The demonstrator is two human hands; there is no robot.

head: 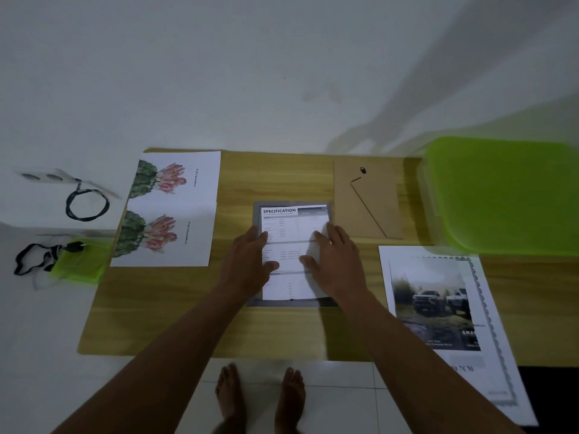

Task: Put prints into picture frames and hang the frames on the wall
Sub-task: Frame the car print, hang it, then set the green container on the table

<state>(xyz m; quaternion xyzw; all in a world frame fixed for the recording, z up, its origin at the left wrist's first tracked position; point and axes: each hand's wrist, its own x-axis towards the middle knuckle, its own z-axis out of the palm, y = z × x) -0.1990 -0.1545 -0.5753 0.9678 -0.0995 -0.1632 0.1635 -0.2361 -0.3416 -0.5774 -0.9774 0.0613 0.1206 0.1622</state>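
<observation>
A person stood at a wooden desk set against a pale wall, both arms reaching forward and down. A grey frame lay flat in the middle of the desk, its long axis running straight away from the person. Inside it lay a white sheet headed "Specification", its heading at the far end. The left hand rested on the sheet's left edge and the right hand on its right edge, at about the same height, with bare paper showing between them. The fingers of both hands were laid out nearly straight and pressed flat; neither hand gripped or pinched anything, and the thumbs pointed inward toward each other. A brown backing board with a stand leg lay just beyond and to the right of the frame, close to the right hand's fingertips and well away from the left hand. A cactus print lay to the left of the frame, and a truck print lay to the right, nearer the person. A green lid sat at the far right. The board would most likely be the right hand's to fetch, as it lay on that side. The frame looked not yet closed, and nothing hung on the wall.
</observation>
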